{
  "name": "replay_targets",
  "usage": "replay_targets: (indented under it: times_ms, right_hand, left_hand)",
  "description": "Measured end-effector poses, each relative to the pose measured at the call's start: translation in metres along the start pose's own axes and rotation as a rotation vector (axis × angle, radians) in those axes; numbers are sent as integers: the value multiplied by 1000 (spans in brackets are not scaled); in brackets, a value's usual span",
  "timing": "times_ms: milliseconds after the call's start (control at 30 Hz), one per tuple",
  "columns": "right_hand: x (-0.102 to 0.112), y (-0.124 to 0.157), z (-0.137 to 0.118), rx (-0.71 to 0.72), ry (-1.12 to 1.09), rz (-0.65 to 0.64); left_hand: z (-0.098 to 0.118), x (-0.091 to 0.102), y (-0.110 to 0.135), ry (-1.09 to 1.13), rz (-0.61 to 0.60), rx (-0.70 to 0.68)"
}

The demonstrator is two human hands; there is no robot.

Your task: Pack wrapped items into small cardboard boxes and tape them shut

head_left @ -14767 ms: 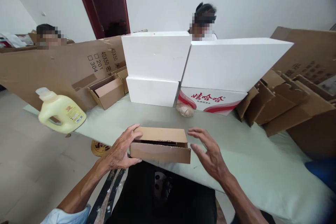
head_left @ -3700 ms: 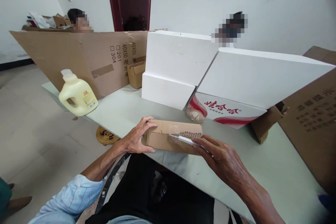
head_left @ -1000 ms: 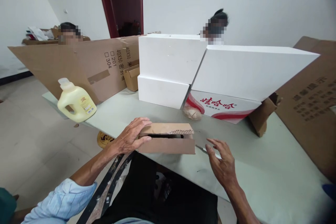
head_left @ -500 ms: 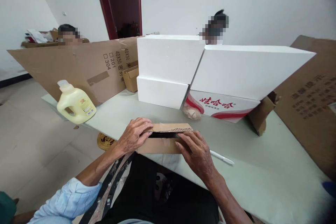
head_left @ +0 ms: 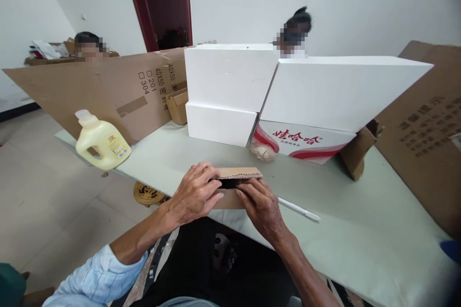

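A small brown cardboard box (head_left: 237, 172) sits at the table's near edge, its top gaping in a dark slot. My left hand (head_left: 198, 191) grips the left end, fingers over the slot and thumb along the near side. Around the right end, my right hand (head_left: 260, 205) is closed with its fingertips tucked at the slot. What lies inside the dark opening cannot be made out. A white pen (head_left: 299, 210) rests on the table just right of my right hand.
White boxes (head_left: 230, 76) are stacked across the table (head_left: 360, 230), above a red-and-white carton (head_left: 306, 141). A pale lump (head_left: 262, 151) lies before them. Left stand a yellow jug (head_left: 103, 141) and a large cardboard sheet (head_left: 118, 86). Two people are behind.
My left hand has slid right along the box and now covers more of it, closer to my right hand. My right hand has shifted slightly left. The view has moved a little.
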State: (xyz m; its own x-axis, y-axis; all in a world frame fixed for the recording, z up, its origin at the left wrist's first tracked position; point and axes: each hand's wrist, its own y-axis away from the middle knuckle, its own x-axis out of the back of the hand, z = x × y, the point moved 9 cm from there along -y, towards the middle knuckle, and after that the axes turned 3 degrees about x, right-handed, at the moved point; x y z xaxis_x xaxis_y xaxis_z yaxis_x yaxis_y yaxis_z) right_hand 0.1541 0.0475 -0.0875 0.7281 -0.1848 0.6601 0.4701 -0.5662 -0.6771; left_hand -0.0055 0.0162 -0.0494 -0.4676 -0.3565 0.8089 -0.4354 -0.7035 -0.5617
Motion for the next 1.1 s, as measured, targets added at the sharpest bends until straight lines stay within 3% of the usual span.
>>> replay_targets:
  times_ms: [100, 267, 600, 1100]
  right_hand:
    - [1, -4, 0, -56, -77, 18]
    - [4, -6, -2, -99, -103, 35]
    - [12, -6, -8, -130, -71, 90]
    - [2, -7, 2, -154, -35, 78]
  left_hand:
    - [2, -11, -2, -30, -75, 37]
    - [-1, -20, -8, -4, -92, 69]
    - [3, -6, -11, 99, 17, 35]
    - [7, -8, -8, 29, 154, -75]
